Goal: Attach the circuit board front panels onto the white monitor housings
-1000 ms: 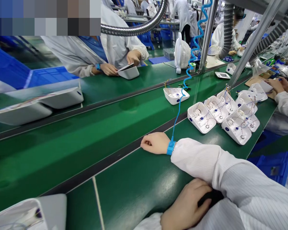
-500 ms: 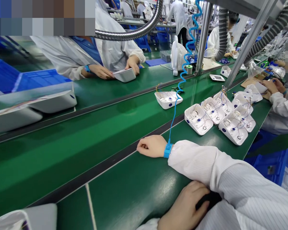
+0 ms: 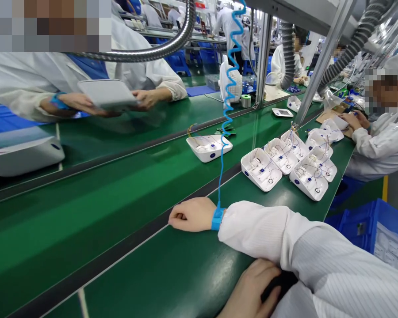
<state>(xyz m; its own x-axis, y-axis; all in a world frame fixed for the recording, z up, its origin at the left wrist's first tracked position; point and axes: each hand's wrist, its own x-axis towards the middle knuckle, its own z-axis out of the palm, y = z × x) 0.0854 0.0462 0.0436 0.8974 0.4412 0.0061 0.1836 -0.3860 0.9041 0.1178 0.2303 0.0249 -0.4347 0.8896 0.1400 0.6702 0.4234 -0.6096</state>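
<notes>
My right hand lies as a loose fist on the green bench beside the dark rail of the conveyor belt. Nothing shows in it. A blue wrist strap sits on that wrist, and its coiled blue cord runs up to the frame. My right forearm in a white sleeve crosses over my left hand. That hand's fingers curl round something dark tucked under the sleeve. Several open white housings with wires stand on the bench beyond my right hand.
One white housing rides on the belt. Across the belt a person in a white coat holds a white housing in both hands. Another worker sits at the right. A blue crate stands at lower right. Metal hoses and posts hang overhead.
The person across the belt has lifted the white housing off the far bench. My view has swung, so everything sits further left. My hands have stayed where they were.
</notes>
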